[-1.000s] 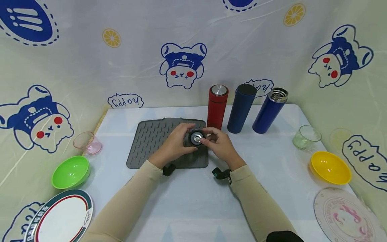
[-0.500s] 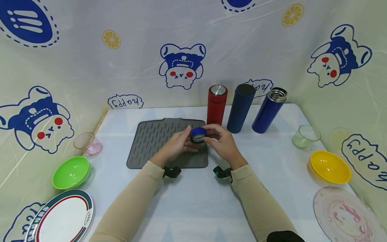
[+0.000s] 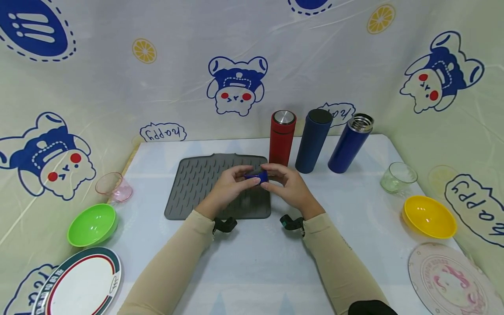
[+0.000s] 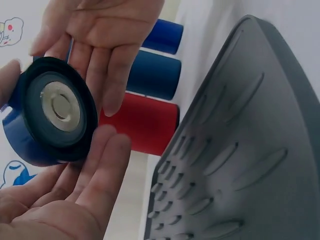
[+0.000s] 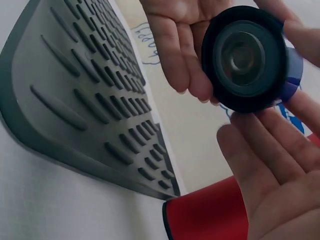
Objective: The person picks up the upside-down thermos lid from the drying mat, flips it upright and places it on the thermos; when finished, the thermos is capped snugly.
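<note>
While my left hand (image 3: 227, 187) and right hand (image 3: 292, 187) pinch the blue flask lid (image 3: 261, 176) between them, ribbed mat (image 3: 194, 188) below, I expect it light, rigid, slightly slick: best gripped around its side wall (image 4: 27, 146).

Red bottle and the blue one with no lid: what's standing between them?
In the head view, a dark blue bottle stands between the red bottle and the open blue bottle.
</note>
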`<state>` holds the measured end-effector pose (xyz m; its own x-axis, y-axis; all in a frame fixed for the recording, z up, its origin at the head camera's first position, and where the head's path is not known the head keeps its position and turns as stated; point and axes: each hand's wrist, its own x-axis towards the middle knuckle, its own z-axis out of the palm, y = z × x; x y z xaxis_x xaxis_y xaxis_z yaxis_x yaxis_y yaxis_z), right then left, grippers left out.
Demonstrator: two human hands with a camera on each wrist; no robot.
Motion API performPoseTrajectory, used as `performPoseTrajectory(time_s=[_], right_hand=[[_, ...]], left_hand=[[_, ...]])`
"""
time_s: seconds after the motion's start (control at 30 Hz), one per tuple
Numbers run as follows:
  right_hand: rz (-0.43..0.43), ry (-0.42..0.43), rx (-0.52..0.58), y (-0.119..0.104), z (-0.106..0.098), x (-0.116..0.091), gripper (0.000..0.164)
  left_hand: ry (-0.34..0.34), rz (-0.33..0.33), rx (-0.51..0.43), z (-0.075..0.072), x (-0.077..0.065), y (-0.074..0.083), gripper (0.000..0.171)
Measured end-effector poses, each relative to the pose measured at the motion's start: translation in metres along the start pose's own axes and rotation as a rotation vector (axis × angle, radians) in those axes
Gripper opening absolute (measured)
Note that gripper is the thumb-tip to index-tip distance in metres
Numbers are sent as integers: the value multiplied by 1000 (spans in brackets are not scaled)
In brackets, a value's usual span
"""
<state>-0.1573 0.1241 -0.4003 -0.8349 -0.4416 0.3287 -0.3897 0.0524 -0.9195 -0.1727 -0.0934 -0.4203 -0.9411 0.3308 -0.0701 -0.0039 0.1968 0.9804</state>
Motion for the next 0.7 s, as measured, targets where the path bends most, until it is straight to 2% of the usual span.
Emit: performPoseTrajectory(time_s=[0.1, 0.23, 0.4, 0.53, 0.7], right_hand=[[40, -13, 15, 0, -1, -1, 49], [66, -1, 4, -1, -3, -2, 50], [27, -5, -7, 2, -5, -2, 51], [-29, -18, -7, 4, -8, -2, 53], [-85, -13, -27, 5, -11, -2, 54]], left_hand=[[33, 36, 33, -1, -1, 1, 76], [28, 88, 12, -1, -1, 2, 73], [-10, 124, -23, -1, -4, 9, 68], [-34, 168, 54, 1, -11, 23, 65], [-11, 227, 156, 5, -16, 36, 62]])
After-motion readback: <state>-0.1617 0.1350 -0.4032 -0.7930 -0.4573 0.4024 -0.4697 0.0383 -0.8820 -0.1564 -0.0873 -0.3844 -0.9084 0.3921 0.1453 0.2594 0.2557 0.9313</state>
